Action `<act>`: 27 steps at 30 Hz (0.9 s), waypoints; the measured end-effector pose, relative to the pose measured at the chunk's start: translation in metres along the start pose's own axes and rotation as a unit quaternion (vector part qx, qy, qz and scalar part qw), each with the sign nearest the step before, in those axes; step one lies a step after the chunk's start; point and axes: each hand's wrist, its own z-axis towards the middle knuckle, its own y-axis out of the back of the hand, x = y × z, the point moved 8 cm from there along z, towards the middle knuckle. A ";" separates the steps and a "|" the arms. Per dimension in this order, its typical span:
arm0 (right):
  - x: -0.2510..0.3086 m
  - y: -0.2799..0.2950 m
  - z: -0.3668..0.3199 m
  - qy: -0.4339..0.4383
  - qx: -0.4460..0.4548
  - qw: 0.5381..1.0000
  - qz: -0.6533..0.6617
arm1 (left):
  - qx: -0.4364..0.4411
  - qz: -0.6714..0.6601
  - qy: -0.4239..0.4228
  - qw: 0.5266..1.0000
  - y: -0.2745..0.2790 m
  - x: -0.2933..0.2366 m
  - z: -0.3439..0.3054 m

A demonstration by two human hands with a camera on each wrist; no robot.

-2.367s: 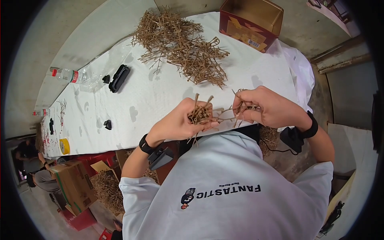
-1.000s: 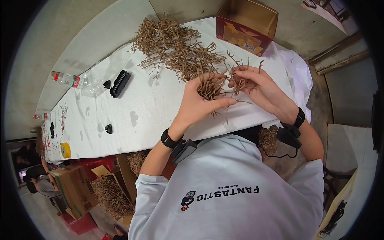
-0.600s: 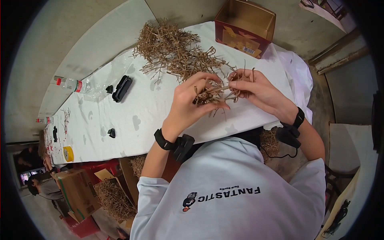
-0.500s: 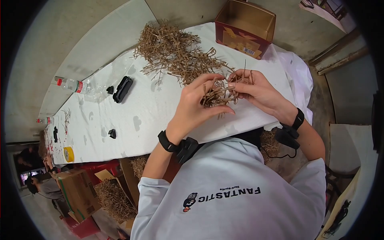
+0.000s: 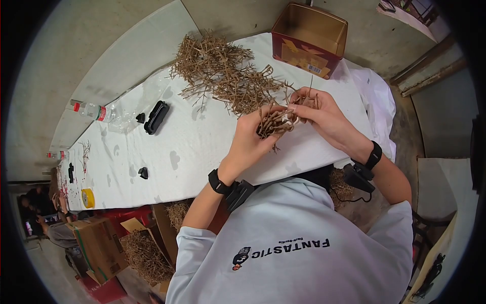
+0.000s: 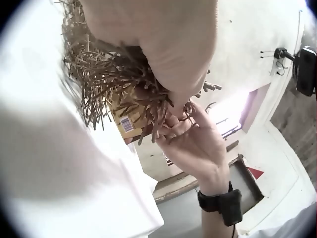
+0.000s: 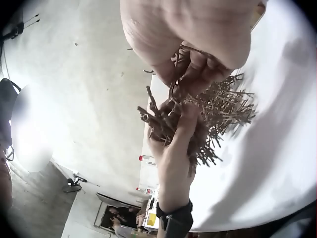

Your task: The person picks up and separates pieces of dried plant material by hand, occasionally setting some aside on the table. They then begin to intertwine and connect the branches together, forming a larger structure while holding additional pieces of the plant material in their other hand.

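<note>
A bundle of dry brown twigs (image 5: pixel 275 124) sits in my left hand (image 5: pixel 248 141), its fingers and thumb curled round it. My right hand (image 5: pixel 331 121) pinches a few thin twigs (image 5: pixel 310 101) right beside that bundle, and the fingertips of both hands meet there. In the right wrist view, the bundle (image 7: pixel 161 121) pokes out past the left thumb, with the right fingers curled just above it. Behind the hands, a loose heap of the same twigs (image 5: pixel 215 66) spreads over the white tablecloth (image 5: pixel 202 157).
An open red and gold box (image 5: pixel 306 50) stands at the far right corner. Leftward lie a black case (image 5: pixel 156 117), small black pieces, yellow tape (image 5: pixel 88 198) and a plastic bottle (image 5: pixel 93 111). Cartons of twigs (image 5: pixel 147 256) stand below the table edge.
Both hands have moved from the near table edge toward the heap. Over the last half second the left fingers have closed more tightly round the bundle, while the right hand stays beside it.
</note>
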 end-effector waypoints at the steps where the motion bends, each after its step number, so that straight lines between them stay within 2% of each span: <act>1: 0.004 0.001 0.001 0.020 -0.005 0.999 -0.026 | 0.024 0.005 0.020 1.000 0.000 0.002 -0.002; 2: 0.007 0.002 0.002 0.039 -0.010 0.998 -0.051 | 0.047 0.011 0.039 0.998 -0.001 0.005 -0.004; 4: 0.011 0.004 0.003 0.058 -0.014 0.995 -0.077 | 0.032 -0.020 0.054 0.998 0.001 0.008 -0.008; 7: 0.002 0.007 0.002 -0.027 0.022 0.996 -0.085 | 0.001 -0.082 0.083 0.993 0.004 0.016 -0.010; 11: -0.011 0.003 -0.003 -0.084 0.039 0.995 -0.026 | -0.027 -0.140 0.019 0.990 0.007 0.006 -0.008; 14: -0.015 0.007 -0.001 -0.044 0.031 0.998 -0.031 | -0.027 -0.348 0.111 0.930 0.003 0.012 -0.012; 16: -0.015 0.008 -0.001 -0.023 0.028 0.999 -0.034 | -0.022 -0.357 0.119 0.926 0.001 0.014 -0.015; 19: -0.021 0.005 -0.005 -0.053 0.048 0.997 -0.023 | -0.014 -0.375 0.135 0.917 -0.002 0.019 -0.018; 23: -0.022 0.007 -0.005 -0.027 0.050 0.998 0.014 | -0.002 -0.448 0.154 0.880 -0.008 0.016 -0.018; 26: -0.016 0.012 -0.006 -0.004 0.034 0.999 0.028 | -0.047 -0.512 0.220 0.829 -0.010 0.018 -0.026; 27: -0.014 0.014 -0.006 0.006 0.026 0.999 0.035 | -0.047 -0.511 0.221 0.829 -0.009 0.022 -0.026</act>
